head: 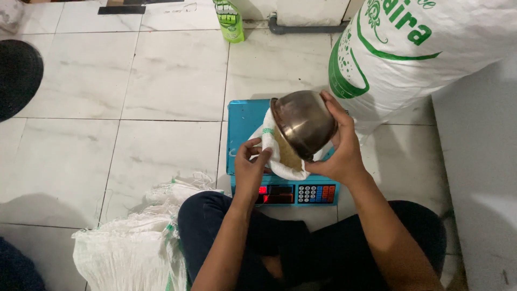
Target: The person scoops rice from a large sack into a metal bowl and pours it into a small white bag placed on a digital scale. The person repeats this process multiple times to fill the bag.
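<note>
Head camera looks straight down on a person seated on the tiled floor with a blue scale (242,124) set just in front of the knees. On the scale's platform sits a small white bag (274,156), its mouth turned up and brownish grain showing inside. The left hand (250,164) pinches the bag's near rim, fingers closed on the cloth to hold the mouth wide. The right hand (339,151) is wrapped around a steel bowl (304,124), tipped steeply with its lip right over the opening. To do this well, I would judge the lip should stay inside the bag's rim and the tilt be eased gently, so nothing spills onto the platform and the red display (274,189) at the scale's front edge stays readable. Right of the scale leans a big white sack with green print (409,54); left of it, by the knee, lies a crumpled woven sack (134,242). Beyond the scale stands a green packet (230,21).
</note>
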